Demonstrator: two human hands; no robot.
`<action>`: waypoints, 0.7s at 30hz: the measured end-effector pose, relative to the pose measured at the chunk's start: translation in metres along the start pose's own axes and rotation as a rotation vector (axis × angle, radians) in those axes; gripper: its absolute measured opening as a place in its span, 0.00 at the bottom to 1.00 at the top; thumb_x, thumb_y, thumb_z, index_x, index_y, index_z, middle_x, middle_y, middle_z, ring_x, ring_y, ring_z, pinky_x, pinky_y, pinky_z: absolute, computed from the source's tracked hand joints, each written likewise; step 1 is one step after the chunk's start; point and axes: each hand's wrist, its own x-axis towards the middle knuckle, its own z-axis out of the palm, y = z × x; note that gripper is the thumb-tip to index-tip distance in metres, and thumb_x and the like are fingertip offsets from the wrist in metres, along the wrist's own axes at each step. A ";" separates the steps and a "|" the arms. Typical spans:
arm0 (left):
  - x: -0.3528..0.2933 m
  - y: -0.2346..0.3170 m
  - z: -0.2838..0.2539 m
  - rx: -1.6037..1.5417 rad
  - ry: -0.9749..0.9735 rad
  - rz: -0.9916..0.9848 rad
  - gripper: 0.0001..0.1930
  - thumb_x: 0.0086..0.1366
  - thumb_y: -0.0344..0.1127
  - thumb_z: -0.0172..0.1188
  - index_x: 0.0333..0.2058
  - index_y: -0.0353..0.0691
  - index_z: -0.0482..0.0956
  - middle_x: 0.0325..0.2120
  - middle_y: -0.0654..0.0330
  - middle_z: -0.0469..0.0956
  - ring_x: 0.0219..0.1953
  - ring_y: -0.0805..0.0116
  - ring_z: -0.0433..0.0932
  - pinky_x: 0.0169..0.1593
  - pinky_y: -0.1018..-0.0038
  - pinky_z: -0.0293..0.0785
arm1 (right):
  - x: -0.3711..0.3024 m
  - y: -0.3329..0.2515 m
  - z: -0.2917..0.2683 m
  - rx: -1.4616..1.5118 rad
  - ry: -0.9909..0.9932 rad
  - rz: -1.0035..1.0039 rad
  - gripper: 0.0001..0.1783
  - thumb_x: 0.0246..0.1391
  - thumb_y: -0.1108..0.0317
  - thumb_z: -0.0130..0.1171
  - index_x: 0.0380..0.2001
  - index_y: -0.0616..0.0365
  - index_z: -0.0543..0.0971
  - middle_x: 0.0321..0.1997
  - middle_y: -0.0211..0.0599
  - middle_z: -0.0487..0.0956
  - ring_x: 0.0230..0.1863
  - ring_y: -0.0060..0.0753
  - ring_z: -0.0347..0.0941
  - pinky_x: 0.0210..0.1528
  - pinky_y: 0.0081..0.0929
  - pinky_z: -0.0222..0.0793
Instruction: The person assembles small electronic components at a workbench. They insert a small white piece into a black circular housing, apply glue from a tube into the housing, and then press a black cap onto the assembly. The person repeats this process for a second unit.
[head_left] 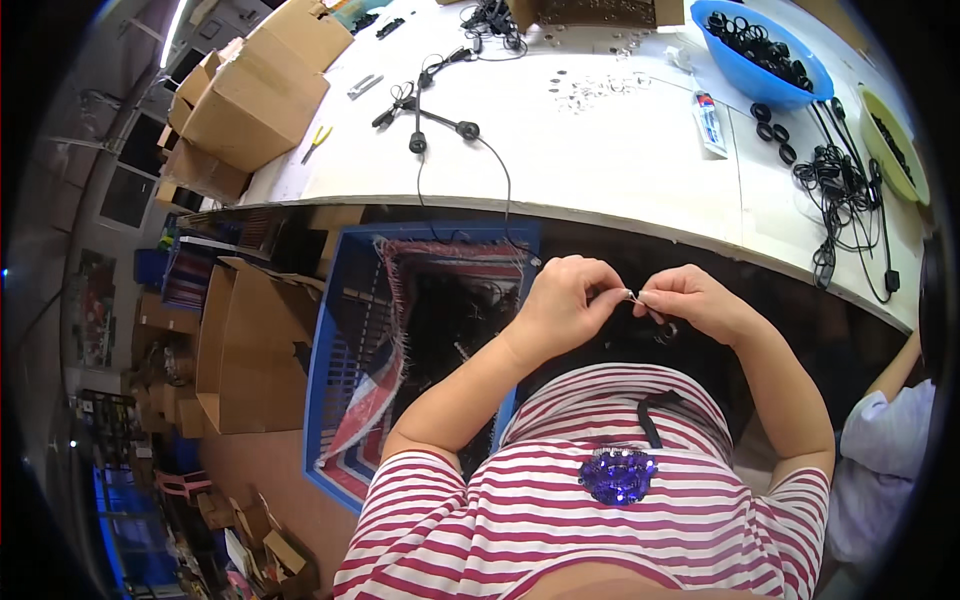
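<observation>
Left hand and right hand both pinch a tiny pale piece; so small, a slack hold could drop it beside the blue crate!

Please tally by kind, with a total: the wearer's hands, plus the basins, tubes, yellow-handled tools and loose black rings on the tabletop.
Hands: 2 (left hand, right hand)
Basins: 2 (blue basin, yellow-green basin)
Tube: 1
Yellow-handled tool: 1
Loose black rings: 4
Total: 10
</observation>
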 end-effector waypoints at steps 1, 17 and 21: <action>0.003 0.000 -0.003 0.080 0.008 0.085 0.03 0.50 0.30 0.61 0.22 0.38 0.77 0.19 0.59 0.75 0.22 0.66 0.72 0.29 0.74 0.66 | 0.002 -0.003 -0.001 0.011 -0.010 0.022 0.13 0.55 0.62 0.51 0.28 0.61 0.78 0.23 0.25 0.74 0.25 0.14 0.64 0.30 0.14 0.61; 0.003 -0.016 0.025 -0.374 -0.045 -0.232 0.08 0.55 0.33 0.60 0.26 0.33 0.78 0.18 0.67 0.75 0.21 0.83 0.68 0.24 0.85 0.63 | -0.012 0.021 0.000 -0.338 0.264 -0.218 0.09 0.46 0.66 0.61 0.25 0.61 0.77 0.20 0.26 0.74 0.24 0.16 0.66 0.27 0.15 0.62; 0.003 -0.012 0.021 -0.336 -0.093 -0.277 0.07 0.56 0.31 0.61 0.28 0.33 0.77 0.22 0.67 0.74 0.26 0.83 0.69 0.31 0.86 0.63 | -0.008 0.023 -0.003 -0.012 0.227 -0.109 0.11 0.50 0.62 0.57 0.27 0.59 0.78 0.22 0.26 0.74 0.25 0.15 0.69 0.31 0.14 0.63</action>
